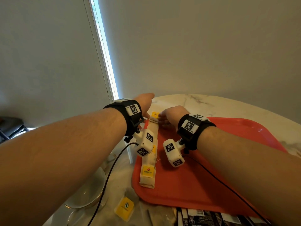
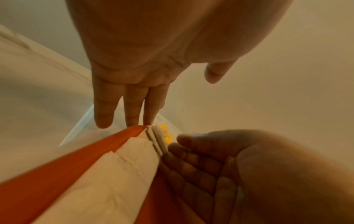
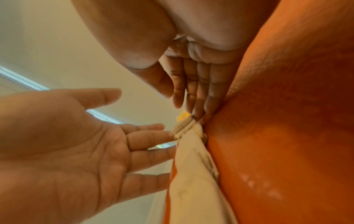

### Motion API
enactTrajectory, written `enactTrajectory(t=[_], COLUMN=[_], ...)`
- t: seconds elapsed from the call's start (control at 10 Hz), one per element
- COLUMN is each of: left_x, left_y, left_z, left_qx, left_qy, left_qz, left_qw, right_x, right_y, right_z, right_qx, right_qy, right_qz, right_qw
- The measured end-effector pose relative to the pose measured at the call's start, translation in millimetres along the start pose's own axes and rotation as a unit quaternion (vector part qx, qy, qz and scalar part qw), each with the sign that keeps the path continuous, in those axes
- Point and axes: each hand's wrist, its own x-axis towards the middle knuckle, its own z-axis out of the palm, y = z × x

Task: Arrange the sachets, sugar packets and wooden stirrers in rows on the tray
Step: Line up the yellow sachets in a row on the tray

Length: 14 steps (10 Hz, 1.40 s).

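Along the left edge of the red tray [image 1: 236,137], a row of cream tea sachets [image 1: 150,154] lay overlapping, running from the near rim to the far corner. I had my left hand [image 1: 145,101] at the outer side of the row's far end and my right hand [image 1: 169,115] at its inner side. Both hands had straight fingers held close together: left fingertips [image 2: 148,119] touched the end sachet, right fingers [image 3: 199,97] pressed against its other side; neither pinched anything. I judged the step to be squaring up the sachet row. One yellow-tagged sachet [image 1: 124,208] still lay on the marble table [image 1: 211,103] near the tray, and dark packets [image 1: 203,216] waited by the near rim. No stirrers were visible. The next move, I judged, called for collecting the loose sachet, then starting a parallel row of packets.
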Motion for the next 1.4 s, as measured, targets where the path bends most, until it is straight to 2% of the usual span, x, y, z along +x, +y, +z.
enactTrajectory(t=[0.1, 0.2, 0.3, 0.4, 0.5, 0.6, 0.7, 0.8, 0.9, 1.0, 1.1, 1.2, 1.3, 1.4], left_x=[-24.8, -55.4, -109.9, -178.0, -244.3, -289.3, -308.3, -315.0, -311.1, -302.2, -294.8, -291.2, -286.5, -282.3], left_y=[4.7, 8.1, 6.3, -11.7, -53.3, -114.3, -170.9, -197.4, -207.5, -210.2, -208.6, -205.3, -204.0, -202.2], left_z=[-7.9, -17.8, -28.4, -40.8, -49.6, -50.1, -49.3, -45.6, -38.0, -28.7, -19.2, -10.1, -6.3, -10.1], left_qx=[-0.003, -0.034, -0.057, -0.067, -0.114, -0.058, 0.131, 0.304, 0.371, 0.391, 0.42, 0.45, 0.442, 0.403], left_qy=[0.026, 0.057, 0.062, 0.036, -0.003, -0.048, -0.042, -0.047, -0.058, -0.026, -0.014, 0.0, 0.002, -0.004], left_qz=[0.025, 0.083, 0.153, 0.248, 0.286, 0.274, 0.254, 0.196, 0.183, 0.177, 0.154, 0.154, 0.153, 0.161], left_qw=[0.999, 0.994, 0.985, 0.966, 0.951, 0.959, 0.957, 0.931, 0.908, 0.903, 0.894, 0.88, 0.884, 0.901], right_x=[-8.6, -42.2, -94.5, -146.2, -195.0, -235.7, -260.6, -277.3, -285.7, -286.9, -287.3, -283.3, -278.3, -275.4], right_y=[-2.3, -11.6, -21.5, -16.0, -2.2, 16.1, 35.8, 46.0, 50.7, 58.0, 66.1, 71.6, 74.0, 73.8], right_z=[-10.9, -15.3, -11.8, -7.9, -1.4, 2.4, 6.6, 11.2, 19.8, 32.1, 42.3, 48.6, 53.6, 57.2], right_qx=[-0.017, -0.052, -0.108, -0.214, -0.368, -0.516, -0.642, -0.689, -0.716, -0.76, -0.788, -0.793, -0.8, -0.8], right_qy=[0.012, 0.009, -0.019, -0.089, -0.176, -0.195, -0.195, -0.2, -0.188, -0.173, -0.171, -0.164, -0.159, -0.149], right_qz=[-0.05, -0.094, -0.167, -0.211, -0.231, -0.242, -0.243, -0.211, -0.208, -0.214, -0.219, -0.233, -0.25, -0.255], right_qw=[0.999, 0.994, 0.98, 0.949, 0.883, 0.798, 0.701, 0.664, 0.64, 0.589, 0.55, 0.539, 0.522, 0.522])
